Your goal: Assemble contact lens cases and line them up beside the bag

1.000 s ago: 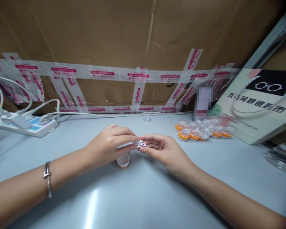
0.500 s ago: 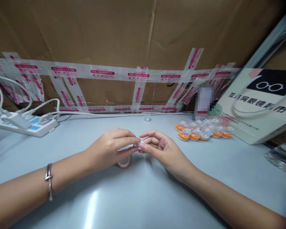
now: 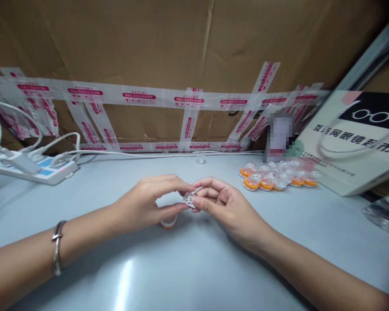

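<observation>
My right hand [image 3: 225, 205] pinches a small white round piece with dark holes [image 3: 188, 199] between thumb and fingers. The fingertips and thumb of my left hand [image 3: 154, 198] curve around the same piece and touch its edges from the other side. What lies behind the right thumb is hidden. Below my left hand, a small round cap [image 3: 168, 222] with a white rim and orange side rests on the table, partly covered by that hand. A small clear ring-shaped part [image 3: 200, 159] lies farther back.
At the right back stands a cluster of several orange and clear plastic pieces [image 3: 251, 183]. Behind them are a blurred box [image 3: 279, 137] and a paper bag [image 3: 353, 151]. A power strip [image 3: 35, 168] with white cables is at left. A taped cardboard box [image 3: 149, 125] borders the back.
The holed piece has turned so its patterned face shows more. My left fingers have spread wider around it, and the left wrist has shifted slightly left.
</observation>
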`<state>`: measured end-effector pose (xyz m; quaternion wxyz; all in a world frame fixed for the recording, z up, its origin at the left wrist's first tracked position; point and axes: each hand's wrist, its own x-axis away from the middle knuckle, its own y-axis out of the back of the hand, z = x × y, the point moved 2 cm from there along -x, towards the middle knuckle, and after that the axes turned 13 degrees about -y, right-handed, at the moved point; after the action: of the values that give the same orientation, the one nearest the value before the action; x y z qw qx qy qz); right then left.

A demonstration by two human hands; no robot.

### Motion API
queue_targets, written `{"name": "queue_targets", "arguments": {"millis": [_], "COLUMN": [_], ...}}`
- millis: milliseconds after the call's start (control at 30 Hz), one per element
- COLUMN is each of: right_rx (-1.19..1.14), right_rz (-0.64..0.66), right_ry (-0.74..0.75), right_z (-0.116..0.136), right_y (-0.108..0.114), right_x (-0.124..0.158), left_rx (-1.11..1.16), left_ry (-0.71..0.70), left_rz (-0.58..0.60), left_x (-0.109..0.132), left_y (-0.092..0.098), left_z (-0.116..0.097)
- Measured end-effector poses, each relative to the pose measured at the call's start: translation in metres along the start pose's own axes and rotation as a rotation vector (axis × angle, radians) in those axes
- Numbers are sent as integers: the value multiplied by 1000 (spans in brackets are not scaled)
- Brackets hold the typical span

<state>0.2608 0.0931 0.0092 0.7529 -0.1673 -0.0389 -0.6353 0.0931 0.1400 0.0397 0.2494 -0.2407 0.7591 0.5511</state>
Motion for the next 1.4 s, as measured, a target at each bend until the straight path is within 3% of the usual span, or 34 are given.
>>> {"name": "queue_targets", "arguments": {"millis": [133,300,400,500,600,700,867,1267,1400], "right_rx": [-123,-389,-374,-115,307,653,885,944,941], "right_rz": [62,128,109,2,-166,-186,-140,-102,-88], "right_ry": [-51,-172,-197,-99,42,116,144,205,222], "right_z": [-2,-3,-4,-6,-11,-16,-22,-22,-21], "right_y": [-1,-7,-8,-3,2,-3,-15,-20,-21], "right_x": [0,2,1,-4,-9,-12,-13,-14,-14], "left_rx": [168,343,412,255,47,-48,-68,-102,-102], "left_ry": [43,298,410,419,376,355,337,254,291], "left_rz": [-18,-240,-294,-153,154,277,233,212,223], "left_x": [1,-1,-6,-10,-7,3,16,20,23], "left_y": [2,-9,-6,13,29,30,17,8,4], "left_z": [6,5,4,5,7,8,5,2,0]}}
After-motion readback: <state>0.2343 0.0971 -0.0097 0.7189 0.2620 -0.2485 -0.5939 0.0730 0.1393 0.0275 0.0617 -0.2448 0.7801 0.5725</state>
